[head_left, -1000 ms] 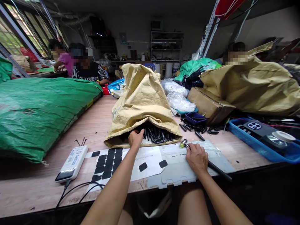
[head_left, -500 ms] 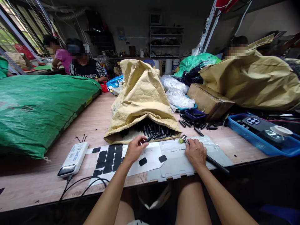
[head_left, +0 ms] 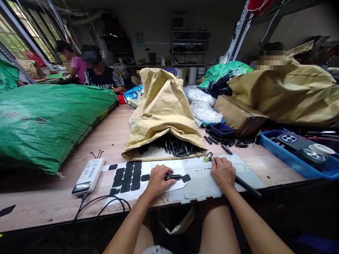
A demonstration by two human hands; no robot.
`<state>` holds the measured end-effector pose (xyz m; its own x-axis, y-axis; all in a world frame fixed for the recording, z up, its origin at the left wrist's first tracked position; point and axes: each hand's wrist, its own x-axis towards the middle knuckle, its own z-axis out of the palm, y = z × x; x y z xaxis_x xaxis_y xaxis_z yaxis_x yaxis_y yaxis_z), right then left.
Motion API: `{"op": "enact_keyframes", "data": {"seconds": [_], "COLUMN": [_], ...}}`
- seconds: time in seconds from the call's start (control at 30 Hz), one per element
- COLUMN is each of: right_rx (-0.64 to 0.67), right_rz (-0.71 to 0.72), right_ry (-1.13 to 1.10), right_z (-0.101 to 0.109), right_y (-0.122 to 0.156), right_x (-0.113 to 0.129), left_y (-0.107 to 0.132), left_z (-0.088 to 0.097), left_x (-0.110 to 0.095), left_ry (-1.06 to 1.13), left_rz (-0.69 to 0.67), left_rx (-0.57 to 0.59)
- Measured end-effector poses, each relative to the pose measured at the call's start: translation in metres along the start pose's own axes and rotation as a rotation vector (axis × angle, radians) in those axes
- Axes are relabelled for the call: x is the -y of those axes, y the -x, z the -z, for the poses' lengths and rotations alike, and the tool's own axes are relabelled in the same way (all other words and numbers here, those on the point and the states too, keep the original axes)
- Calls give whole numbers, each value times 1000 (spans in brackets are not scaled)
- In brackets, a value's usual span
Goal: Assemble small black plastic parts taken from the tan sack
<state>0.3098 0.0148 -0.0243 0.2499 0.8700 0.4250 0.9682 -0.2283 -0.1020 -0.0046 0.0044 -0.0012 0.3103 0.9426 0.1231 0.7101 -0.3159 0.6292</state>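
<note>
My left hand (head_left: pixel 158 180) is closed on a slim black pen-like tube (head_left: pixel 173 177), which lies nearly level over a white sheet (head_left: pixel 156 164). Several black rounded squares (head_left: pixel 128 179) are on that sheet, and one black square (head_left: pixel 186 178) is just right of the tube's tip. With my right hand (head_left: pixel 224 173) I grip a small hammer (head_left: pixel 247 186); its metal head with a yellowish face points away from me, its black handle towards my right forearm. Under this hand is a grey plastic sheet (head_left: pixel 201 188). Many similar black tubes (head_left: pixel 176 146) fill the mouth of a tan sack (head_left: pixel 161 106).
On the left are a green sack (head_left: pixel 53 120) and a white power bank (head_left: pixel 88 176) with black cables. To the right, loose black tubes (head_left: pixel 225 148), a cardboard box (head_left: pixel 239 114) and a blue tray (head_left: pixel 296 158) holding a phone. Other people sit beyond the table.
My left hand has come down and nearer from in front of the sack's mouth, bringing the black tube level over the sheet. My right hand keeps the hammer in place. The view has shifted slightly.
</note>
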Motion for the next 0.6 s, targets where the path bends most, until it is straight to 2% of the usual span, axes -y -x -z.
{"op": "enact_keyframes", "data": {"seconds": [0.33,0.6], "right_rx": [3,-14], "right_rz": [-7,-46], "right_ry": [-5,-20], "right_z": [-4,1], "right_y": [-1,0], "right_x": [-2,0], "left_y": [5,3], "left_z": [-2,-2], "left_x": [1,2], "left_ry": [-24,-11], "left_rz": [-70,-49], "left_rx": [-9,-12]}}
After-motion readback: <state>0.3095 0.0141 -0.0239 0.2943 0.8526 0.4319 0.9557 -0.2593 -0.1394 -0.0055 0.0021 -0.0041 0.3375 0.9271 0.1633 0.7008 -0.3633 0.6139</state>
